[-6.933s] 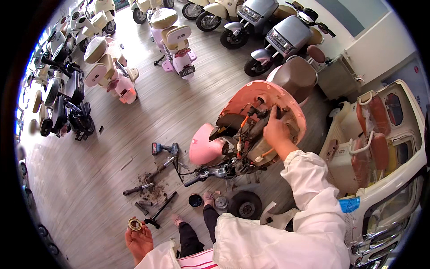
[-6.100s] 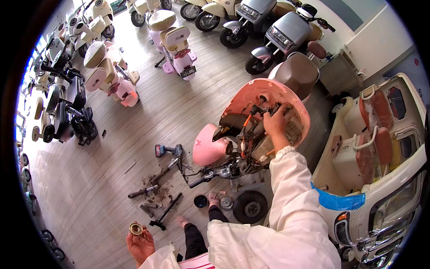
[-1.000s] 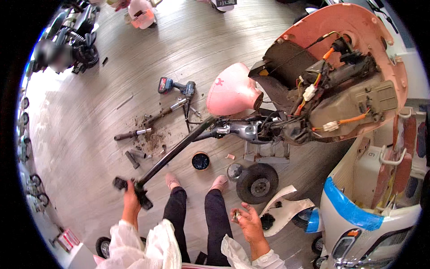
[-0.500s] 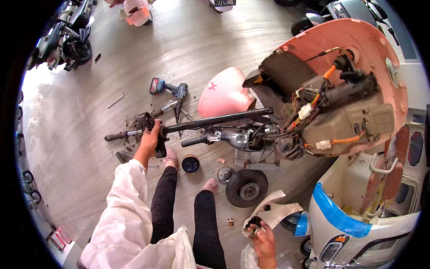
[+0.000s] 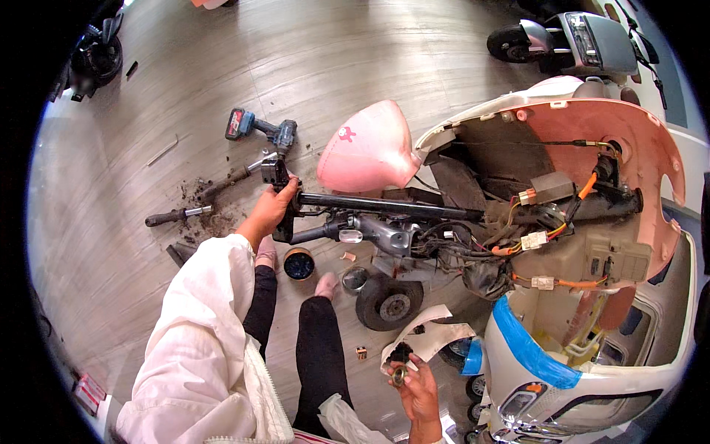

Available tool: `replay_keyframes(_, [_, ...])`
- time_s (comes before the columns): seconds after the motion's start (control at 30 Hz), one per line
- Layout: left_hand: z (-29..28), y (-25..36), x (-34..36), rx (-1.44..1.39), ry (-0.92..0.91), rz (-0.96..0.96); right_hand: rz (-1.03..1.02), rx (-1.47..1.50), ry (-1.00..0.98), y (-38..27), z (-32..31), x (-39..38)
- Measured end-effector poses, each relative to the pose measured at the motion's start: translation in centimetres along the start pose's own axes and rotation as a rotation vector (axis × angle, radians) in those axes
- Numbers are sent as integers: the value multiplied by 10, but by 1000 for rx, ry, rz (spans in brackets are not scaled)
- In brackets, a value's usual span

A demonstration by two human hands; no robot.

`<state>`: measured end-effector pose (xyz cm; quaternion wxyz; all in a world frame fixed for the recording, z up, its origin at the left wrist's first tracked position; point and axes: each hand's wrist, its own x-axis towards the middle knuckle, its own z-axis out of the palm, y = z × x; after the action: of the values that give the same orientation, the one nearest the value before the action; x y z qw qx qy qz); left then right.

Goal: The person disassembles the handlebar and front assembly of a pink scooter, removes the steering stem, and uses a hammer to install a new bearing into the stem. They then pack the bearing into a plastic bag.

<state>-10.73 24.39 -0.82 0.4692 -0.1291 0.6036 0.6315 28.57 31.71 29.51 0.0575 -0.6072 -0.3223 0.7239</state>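
My left hand (image 5: 272, 209) is wrapped round the clamp end of a black fork stem (image 5: 392, 206), just below its black clamp bracket (image 5: 275, 172). The long tube lies almost level and points right, its far tip close to a dark frame tube (image 5: 584, 210) inside the pink scooter body (image 5: 651, 159). I cannot tell whether the tip has entered. Lower down, my right hand (image 5: 420, 394) pinches a small brassy metal ring (image 5: 399, 375) in its fingertips, above a cream plastic cover piece (image 5: 436, 342). Loose wires and white connectors (image 5: 534, 241) hang about the frame.
A cordless drill (image 5: 260, 129), a pink fender (image 5: 366, 152) and greasy fork legs (image 5: 177, 216) lie on the floor. Near my feet are a round tub of dark grease (image 5: 299, 264) and a wheel (image 5: 390, 302). A white scooter body with blue tape (image 5: 529, 348) stands at right.
The fork stem has moved right, and its tip now meets the frame tube. My right hand still holds the ring. My view has shifted, showing more of the pink body.
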Motion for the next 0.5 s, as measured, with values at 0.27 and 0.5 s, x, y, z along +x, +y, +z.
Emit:
replay_keyframes(0.27, [11, 28, 19, 8, -84, -26, -522, -1361, -101, -102, 119, 131])
replay_keyframes(0.5, [7, 48, 25, 47, -64, -2, -780, -2065, 119, -135, 131, 250])
